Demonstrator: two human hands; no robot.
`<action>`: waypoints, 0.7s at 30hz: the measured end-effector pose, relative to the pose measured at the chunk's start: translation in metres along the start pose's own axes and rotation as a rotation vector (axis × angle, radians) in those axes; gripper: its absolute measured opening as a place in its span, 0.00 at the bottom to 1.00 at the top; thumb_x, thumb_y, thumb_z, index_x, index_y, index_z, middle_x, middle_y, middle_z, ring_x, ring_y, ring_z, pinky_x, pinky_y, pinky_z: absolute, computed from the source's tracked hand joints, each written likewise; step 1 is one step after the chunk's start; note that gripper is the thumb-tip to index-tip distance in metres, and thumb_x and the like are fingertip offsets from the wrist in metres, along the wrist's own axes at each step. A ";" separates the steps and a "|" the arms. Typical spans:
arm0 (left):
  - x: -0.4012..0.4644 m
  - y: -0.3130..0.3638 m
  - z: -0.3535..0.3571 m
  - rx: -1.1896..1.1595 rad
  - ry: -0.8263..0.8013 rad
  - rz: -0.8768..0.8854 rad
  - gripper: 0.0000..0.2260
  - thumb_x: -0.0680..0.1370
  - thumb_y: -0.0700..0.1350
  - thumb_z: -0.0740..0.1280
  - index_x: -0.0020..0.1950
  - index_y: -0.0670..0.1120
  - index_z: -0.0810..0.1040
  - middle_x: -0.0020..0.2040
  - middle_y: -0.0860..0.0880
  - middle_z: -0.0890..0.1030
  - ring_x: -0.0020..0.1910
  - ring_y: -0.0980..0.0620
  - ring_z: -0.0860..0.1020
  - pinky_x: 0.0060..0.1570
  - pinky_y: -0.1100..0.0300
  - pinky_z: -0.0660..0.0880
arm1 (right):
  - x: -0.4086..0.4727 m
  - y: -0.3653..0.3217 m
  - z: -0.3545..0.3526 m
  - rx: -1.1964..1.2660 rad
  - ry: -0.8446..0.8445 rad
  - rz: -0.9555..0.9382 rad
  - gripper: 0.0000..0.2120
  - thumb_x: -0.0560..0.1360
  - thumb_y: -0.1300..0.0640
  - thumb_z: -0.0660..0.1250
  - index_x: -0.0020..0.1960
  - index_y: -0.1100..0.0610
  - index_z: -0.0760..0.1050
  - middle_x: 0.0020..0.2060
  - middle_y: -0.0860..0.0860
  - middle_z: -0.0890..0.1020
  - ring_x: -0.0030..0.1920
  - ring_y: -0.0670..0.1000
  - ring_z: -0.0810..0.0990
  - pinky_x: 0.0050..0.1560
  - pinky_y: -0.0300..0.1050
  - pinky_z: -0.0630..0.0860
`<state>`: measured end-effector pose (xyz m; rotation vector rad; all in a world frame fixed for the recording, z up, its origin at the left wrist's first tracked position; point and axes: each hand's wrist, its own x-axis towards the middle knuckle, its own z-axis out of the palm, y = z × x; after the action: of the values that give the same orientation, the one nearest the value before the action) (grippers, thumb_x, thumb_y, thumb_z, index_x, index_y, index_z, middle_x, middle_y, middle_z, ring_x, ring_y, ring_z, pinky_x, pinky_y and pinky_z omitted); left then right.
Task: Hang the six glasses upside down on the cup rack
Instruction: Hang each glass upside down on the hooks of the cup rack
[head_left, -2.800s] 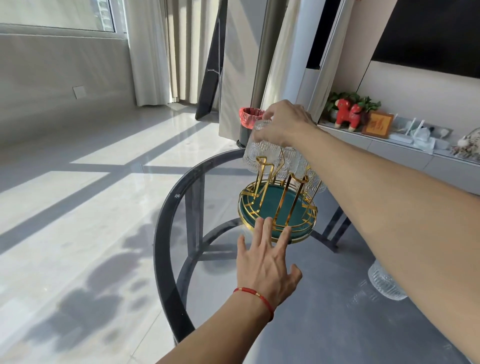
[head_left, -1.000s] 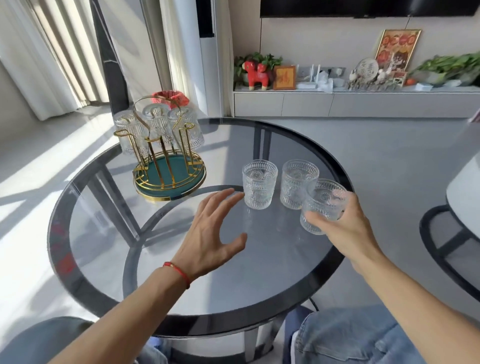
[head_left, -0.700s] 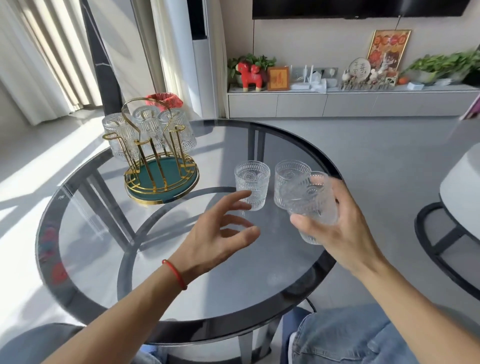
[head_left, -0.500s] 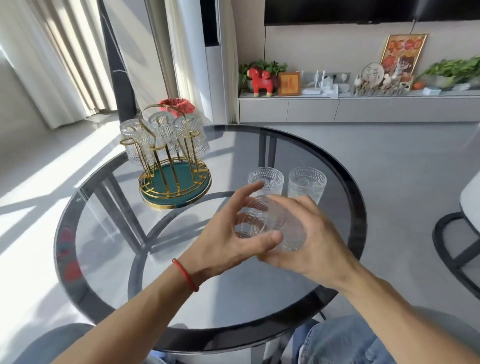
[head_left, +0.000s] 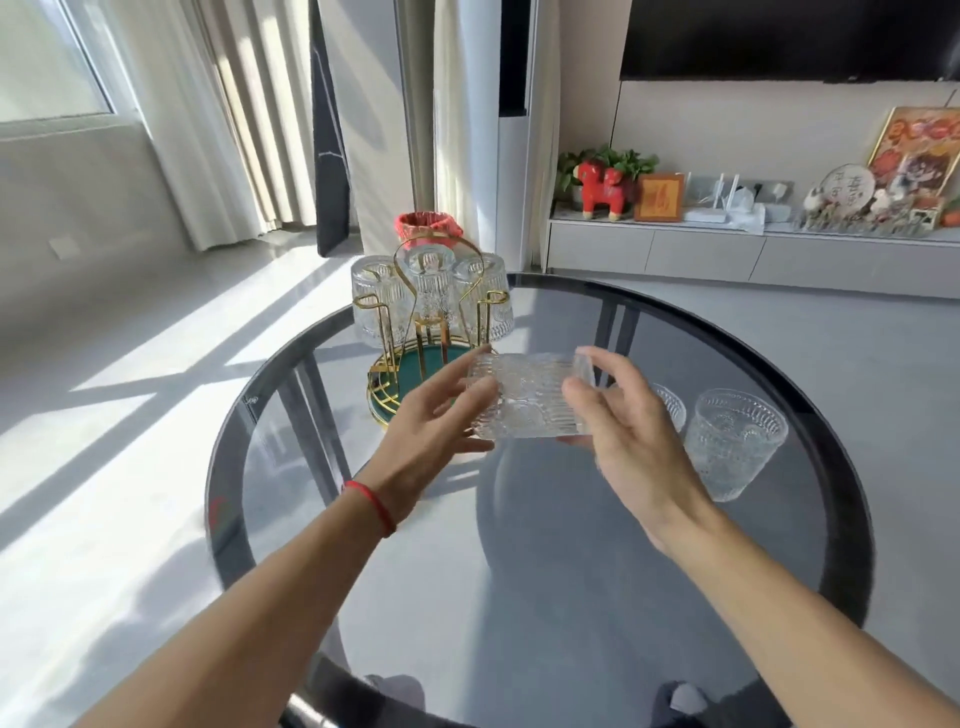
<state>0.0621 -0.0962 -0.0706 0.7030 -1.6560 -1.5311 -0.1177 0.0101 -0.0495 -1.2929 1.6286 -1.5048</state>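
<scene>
Glass (head_left: 670, 410) half hidden behind right hand (head_left: 631, 441)

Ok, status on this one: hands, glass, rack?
Left hand and right hand both grip one glass, held sideways over the table. Three hung on rack; two upright waiting. Nothing blocking.

A ribbed glass (head_left: 527, 397) is held sideways between the left hand (head_left: 431, 431) and right hand (head_left: 631, 436), above the tabletop (head_left: 571, 545) centre.
</scene>
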 end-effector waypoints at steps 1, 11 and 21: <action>0.000 -0.003 -0.006 0.164 0.046 0.051 0.16 0.79 0.61 0.66 0.67 0.64 0.78 0.58 0.57 0.85 0.58 0.58 0.82 0.52 0.58 0.82 | 0.005 -0.004 -0.001 -0.064 0.031 -0.035 0.28 0.71 0.32 0.64 0.69 0.39 0.71 0.60 0.48 0.83 0.61 0.54 0.82 0.58 0.54 0.78; -0.005 -0.038 -0.030 1.130 0.028 0.074 0.22 0.76 0.63 0.63 0.69 0.62 0.77 0.81 0.50 0.63 0.79 0.46 0.60 0.73 0.41 0.64 | 0.081 -0.102 0.051 -0.364 0.100 -0.377 0.24 0.74 0.38 0.67 0.68 0.44 0.77 0.52 0.44 0.83 0.52 0.52 0.81 0.51 0.45 0.77; -0.009 -0.050 -0.041 1.192 -0.009 0.041 0.27 0.75 0.63 0.62 0.75 0.64 0.68 0.82 0.48 0.60 0.81 0.46 0.54 0.74 0.42 0.59 | 0.139 -0.110 0.131 -0.699 -0.037 -0.376 0.30 0.74 0.35 0.67 0.69 0.51 0.72 0.65 0.55 0.81 0.62 0.59 0.78 0.51 0.46 0.66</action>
<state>0.0964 -0.1183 -0.1213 1.2116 -2.5018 -0.3582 -0.0237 -0.1590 0.0568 -2.0778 2.0628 -1.1106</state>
